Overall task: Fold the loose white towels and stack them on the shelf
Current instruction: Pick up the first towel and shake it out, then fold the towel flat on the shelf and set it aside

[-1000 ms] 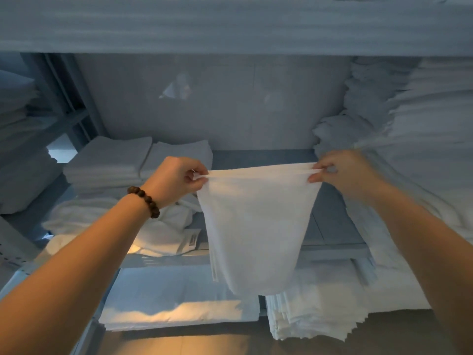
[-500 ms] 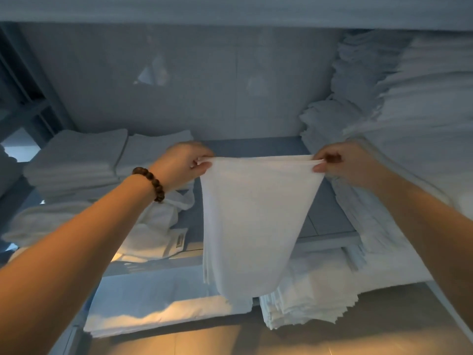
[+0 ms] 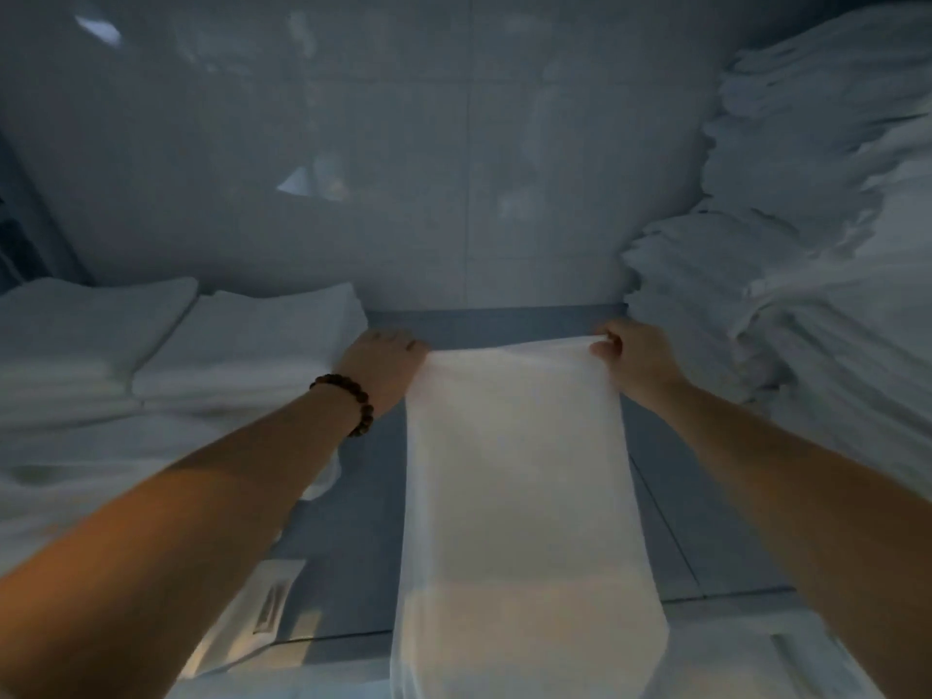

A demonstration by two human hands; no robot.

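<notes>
A folded white towel (image 3: 519, 496) stretches lengthwise over the grey shelf (image 3: 706, 537), its near end hanging past the shelf's front edge. My left hand (image 3: 383, 365), with a dark bead bracelet on the wrist, pinches the towel's far left corner. My right hand (image 3: 633, 358) pinches the far right corner. Both hands sit deep in the shelf, close to the back wall. Two neat stacks of folded white towels (image 3: 242, 335) stand at the left, just beside my left hand.
A tall, ragged pile of white linen (image 3: 807, 244) fills the right side of the shelf. Loose white cloth with a label (image 3: 262, 607) lies at the front left under my left forearm. More white fabric (image 3: 756, 658) shows below the shelf edge.
Both hands have carried the towel forward and down into the shelf, so it now lies along the shelf board instead of hanging in the air. The view has moved closer.
</notes>
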